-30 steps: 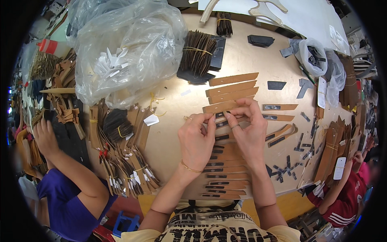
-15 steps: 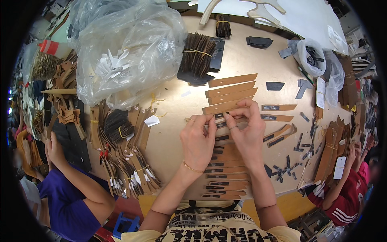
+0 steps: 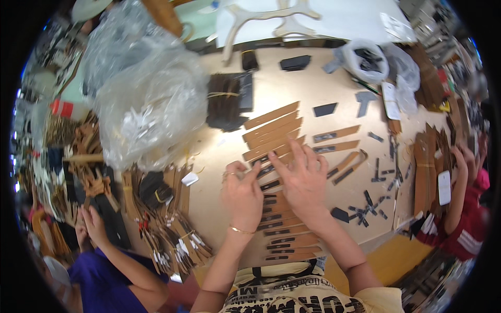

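Observation:
My left hand (image 3: 242, 195), with a bracelet at the wrist, has its fingers loosely bent and its thumb tip at the left end of a brown leather-like strip. Over the same row my right hand (image 3: 302, 182) has its fingers spread, its thumb tip pressing a strip near a small black piece (image 3: 266, 171). Part of that strip is hidden under the hand. Several plain brown strips (image 3: 271, 126) lie fanned just beyond my hands. Nearer me runs a column of overlapping brown strips (image 3: 289, 225) with small black pieces on their left ends.
A large clear plastic bag (image 3: 156, 99) with white slips sits at the left, beside a dark banded bundle (image 3: 224, 101). Bundled brown strips (image 3: 180, 237) lie below it. Loose black pieces (image 3: 365, 211) scatter at the right. Co-workers sit at both sides.
My view has shifted, moving the scene about in the picture. My right hand has gone from a pinch beside the left hand to spread fingers over the strips.

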`<state>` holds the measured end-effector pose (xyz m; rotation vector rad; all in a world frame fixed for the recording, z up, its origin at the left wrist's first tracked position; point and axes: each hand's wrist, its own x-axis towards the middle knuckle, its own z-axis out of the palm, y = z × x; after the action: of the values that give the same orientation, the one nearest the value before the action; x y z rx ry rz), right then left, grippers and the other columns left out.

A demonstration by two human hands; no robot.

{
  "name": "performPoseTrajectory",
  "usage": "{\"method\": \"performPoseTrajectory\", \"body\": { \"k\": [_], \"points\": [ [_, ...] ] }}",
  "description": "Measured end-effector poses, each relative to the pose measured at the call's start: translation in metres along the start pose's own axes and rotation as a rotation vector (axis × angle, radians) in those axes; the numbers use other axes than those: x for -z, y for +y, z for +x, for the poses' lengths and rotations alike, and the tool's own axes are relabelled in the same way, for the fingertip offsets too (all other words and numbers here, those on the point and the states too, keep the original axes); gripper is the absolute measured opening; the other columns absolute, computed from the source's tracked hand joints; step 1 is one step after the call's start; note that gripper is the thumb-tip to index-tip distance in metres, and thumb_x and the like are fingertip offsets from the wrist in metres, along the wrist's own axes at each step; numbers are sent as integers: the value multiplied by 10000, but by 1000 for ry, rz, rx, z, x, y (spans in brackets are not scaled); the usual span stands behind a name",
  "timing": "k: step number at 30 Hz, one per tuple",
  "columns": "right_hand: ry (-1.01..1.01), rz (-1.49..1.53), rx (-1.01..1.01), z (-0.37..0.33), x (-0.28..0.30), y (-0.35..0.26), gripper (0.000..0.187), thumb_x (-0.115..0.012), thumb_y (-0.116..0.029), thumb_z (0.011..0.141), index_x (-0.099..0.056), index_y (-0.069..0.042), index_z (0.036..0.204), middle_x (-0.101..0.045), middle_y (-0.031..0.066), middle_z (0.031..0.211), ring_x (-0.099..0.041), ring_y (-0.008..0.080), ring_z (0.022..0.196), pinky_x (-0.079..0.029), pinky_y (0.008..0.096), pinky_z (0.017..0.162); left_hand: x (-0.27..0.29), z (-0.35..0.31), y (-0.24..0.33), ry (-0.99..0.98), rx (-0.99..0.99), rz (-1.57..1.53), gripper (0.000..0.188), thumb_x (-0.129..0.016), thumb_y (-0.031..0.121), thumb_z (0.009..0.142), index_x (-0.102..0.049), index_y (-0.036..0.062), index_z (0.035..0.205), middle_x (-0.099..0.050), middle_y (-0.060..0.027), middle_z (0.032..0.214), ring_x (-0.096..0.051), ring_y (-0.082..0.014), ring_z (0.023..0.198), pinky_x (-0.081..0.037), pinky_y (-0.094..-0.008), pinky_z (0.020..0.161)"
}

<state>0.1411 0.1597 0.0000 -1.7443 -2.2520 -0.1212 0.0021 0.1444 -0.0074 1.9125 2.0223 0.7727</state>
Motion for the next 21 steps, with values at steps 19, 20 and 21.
{"method": "performPoseTrajectory", "body": {
  "k": [19,20,21],
  "points": [
    [155,-61,-607,-107,68,159,133,-695,-169,898,-736,-68,974,-677,51,985,-619,252,987,-445,413,895,47,-6,18,28,46,-408,248,-622,11,926,-739,65,1139,-618,-57,1127,-557,-116,847,-419,-263,697],
    [150,-124,-566,-109,62,156,132,-693,-168,899,-736,-72,979,-675,43,997,-614,241,994,-435,413,911,47,-10,28,5,-3,-408,241,-623,12,927,-738,62,1132,-620,-64,1129,-565,-132,866,-422,-270,698],
    [160,-186,-507,-110,56,153,132,-691,-167,899,-736,-77,985,-673,34,1008,-610,231,1002,-424,413,927,47,-13,38,-17,-51,-406,234,-624,12,927,-738,60,1126,-622,-71,1130,-573,-147,886,-424,-277,700]
  ]
}}
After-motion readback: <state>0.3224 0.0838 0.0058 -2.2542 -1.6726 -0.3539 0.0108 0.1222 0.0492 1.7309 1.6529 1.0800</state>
